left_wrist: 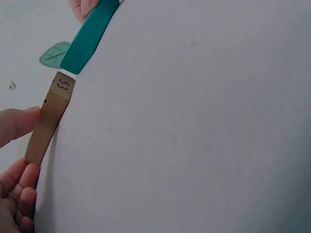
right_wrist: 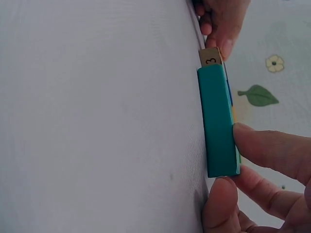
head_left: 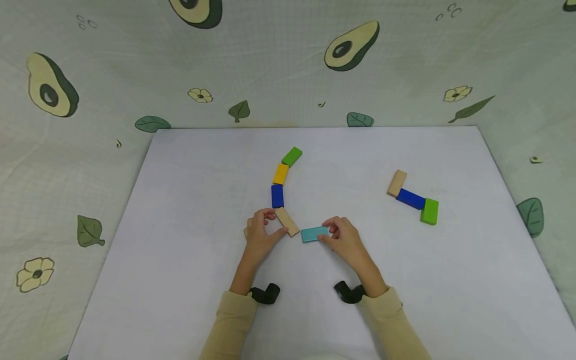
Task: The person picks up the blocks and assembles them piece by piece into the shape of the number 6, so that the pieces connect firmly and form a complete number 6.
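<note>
Your left hand (head_left: 260, 237) grasps the tan rectangular wooden block (head_left: 286, 221); your right hand (head_left: 347, 240) grasps the teal rectangular block (head_left: 311, 234) by its right end. Both sit just apart on the white bench (head_left: 189, 200).

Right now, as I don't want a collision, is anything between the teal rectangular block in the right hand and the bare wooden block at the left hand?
Nothing visible: only a narrow gap of white tabletop separates the teal rectangular block from the bare wooden block.
</note>
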`<state>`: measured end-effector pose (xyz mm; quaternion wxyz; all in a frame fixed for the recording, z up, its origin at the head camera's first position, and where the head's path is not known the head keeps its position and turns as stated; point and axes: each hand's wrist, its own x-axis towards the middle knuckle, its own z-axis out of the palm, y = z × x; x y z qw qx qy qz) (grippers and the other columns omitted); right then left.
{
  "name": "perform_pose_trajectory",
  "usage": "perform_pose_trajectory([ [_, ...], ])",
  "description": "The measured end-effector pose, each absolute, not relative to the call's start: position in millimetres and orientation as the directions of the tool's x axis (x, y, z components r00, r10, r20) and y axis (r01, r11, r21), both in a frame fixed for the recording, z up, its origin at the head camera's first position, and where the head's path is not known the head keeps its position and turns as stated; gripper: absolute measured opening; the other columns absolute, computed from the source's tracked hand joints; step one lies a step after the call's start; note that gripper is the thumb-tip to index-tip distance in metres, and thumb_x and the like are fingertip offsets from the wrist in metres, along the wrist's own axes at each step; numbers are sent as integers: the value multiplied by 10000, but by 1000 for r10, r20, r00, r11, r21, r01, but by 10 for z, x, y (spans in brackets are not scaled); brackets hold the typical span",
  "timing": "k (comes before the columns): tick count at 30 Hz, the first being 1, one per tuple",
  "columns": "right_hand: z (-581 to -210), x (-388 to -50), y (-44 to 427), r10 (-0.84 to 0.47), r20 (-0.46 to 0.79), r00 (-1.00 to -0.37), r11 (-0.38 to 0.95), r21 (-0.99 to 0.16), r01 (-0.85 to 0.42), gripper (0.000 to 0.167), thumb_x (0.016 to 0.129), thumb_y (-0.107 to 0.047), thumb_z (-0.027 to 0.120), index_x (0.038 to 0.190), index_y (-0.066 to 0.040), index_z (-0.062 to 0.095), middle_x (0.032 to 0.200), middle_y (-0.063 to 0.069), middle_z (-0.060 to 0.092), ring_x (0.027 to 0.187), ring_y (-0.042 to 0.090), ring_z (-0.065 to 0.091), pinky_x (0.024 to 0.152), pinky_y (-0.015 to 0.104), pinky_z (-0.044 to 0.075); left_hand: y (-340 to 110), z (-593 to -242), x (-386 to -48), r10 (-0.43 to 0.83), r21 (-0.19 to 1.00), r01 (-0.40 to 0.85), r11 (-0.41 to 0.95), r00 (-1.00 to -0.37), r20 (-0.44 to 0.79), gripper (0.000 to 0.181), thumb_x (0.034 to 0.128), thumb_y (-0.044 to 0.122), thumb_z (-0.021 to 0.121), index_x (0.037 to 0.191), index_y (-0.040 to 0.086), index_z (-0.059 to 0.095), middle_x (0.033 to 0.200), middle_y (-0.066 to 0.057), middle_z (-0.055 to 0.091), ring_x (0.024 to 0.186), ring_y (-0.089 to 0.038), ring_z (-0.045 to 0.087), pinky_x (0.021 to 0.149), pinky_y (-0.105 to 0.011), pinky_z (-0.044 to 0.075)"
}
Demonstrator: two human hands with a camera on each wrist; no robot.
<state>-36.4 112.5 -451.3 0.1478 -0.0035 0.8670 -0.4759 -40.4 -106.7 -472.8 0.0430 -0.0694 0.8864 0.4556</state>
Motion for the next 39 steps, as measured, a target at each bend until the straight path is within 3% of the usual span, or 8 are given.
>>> perform_pose_trajectory([
  [21,-4521,-369,1118,-134,-250,-959,582,-803,128,297,808,-136,705,1055,-14,595,867,96,462,725,160,467,591,210,397,-1046,-4715,-409,-104,793,-188,580,-982,-157,521,782,304,736,1193,130,468,1064,-46,522,1015,-222,408,866,-398,213],
  [39,-4515,-358,1105,-120,-265,-957,578,-802,150,308,803,-138,710,1060,-14,595,878,101,465,716,164,478,568,204,410,-1029,-4721,-409,-115,786,-186,590,-983,-146,528,776,321,738,1188,134,466,1062,-47,522,1018,-227,412,851,-397,216],
])
